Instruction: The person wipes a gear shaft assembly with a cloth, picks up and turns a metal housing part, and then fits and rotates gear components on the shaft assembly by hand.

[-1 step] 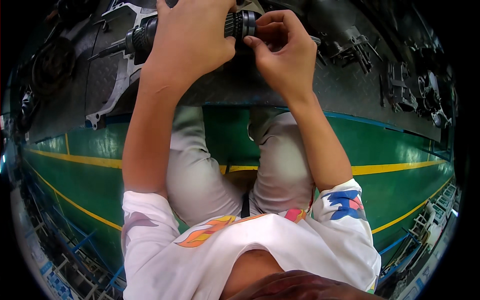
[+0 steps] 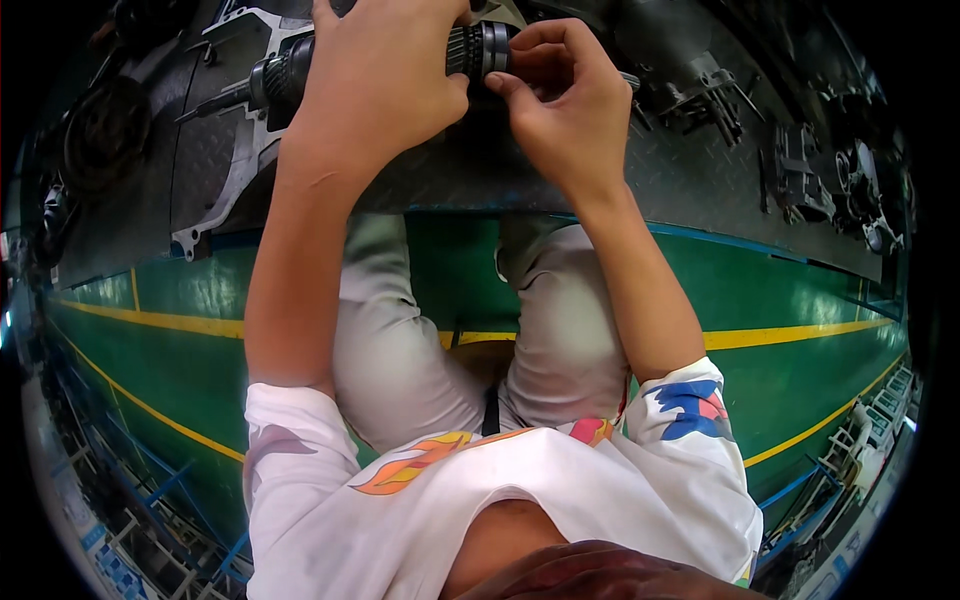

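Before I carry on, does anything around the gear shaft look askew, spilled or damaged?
Nothing stands out: the gear shaft, held by the left hand and right hand, shows no visible break, and I see no spill. The hands hide parts.

Hands: 2, one left hand [image 2: 385,75], one right hand [image 2: 570,95]. Forearms [image 2: 312,260]: 2. Shaft [image 2: 280,76]: 1; gears [image 2: 465,53] on it can't be counted, left hand covers part. Pale frame [image 2: 240,165]: 1. Counter [image 2: 690,185]: 1. Round dark part [image 2: 105,135], far left: 1. Pronged housing [image 2: 705,95]: 1. Right-end parts [image 2: 803,180]: several, overlapping, no firm number. Legs [image 2: 385,340]: 2. Sleeves [image 2: 295,430]: 2. Shirt [image 2: 540,470]: 1. Yellow lines [image 2: 780,337] on floor [image 2: 800,290]: more than one, exact total unclear near the rim
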Demonstrator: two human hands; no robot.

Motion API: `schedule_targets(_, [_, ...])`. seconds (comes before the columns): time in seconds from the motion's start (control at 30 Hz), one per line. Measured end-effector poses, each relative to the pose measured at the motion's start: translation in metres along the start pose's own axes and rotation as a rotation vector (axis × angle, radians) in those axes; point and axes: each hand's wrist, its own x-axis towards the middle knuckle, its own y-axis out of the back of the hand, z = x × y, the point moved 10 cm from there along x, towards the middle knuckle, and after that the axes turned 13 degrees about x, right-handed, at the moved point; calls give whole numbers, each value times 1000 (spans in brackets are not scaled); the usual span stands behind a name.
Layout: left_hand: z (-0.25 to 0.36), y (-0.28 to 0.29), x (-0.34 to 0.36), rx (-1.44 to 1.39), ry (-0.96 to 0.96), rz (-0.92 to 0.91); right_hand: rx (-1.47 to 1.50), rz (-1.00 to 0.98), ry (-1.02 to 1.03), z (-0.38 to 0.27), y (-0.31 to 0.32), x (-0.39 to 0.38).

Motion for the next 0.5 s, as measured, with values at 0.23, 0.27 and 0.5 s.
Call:
schedule_targets(0.23, [0,0,3,-52,10,-43,36,-25,-107,-8,-1,14])
schedule_targets(0.27, [1,0,4,-53,3,-46,13,-23,-83,-9,-1,15])
schedule_targets(0.5, [7,1,4,49,-4,-28,-51,-73,-50,-10,0,5])
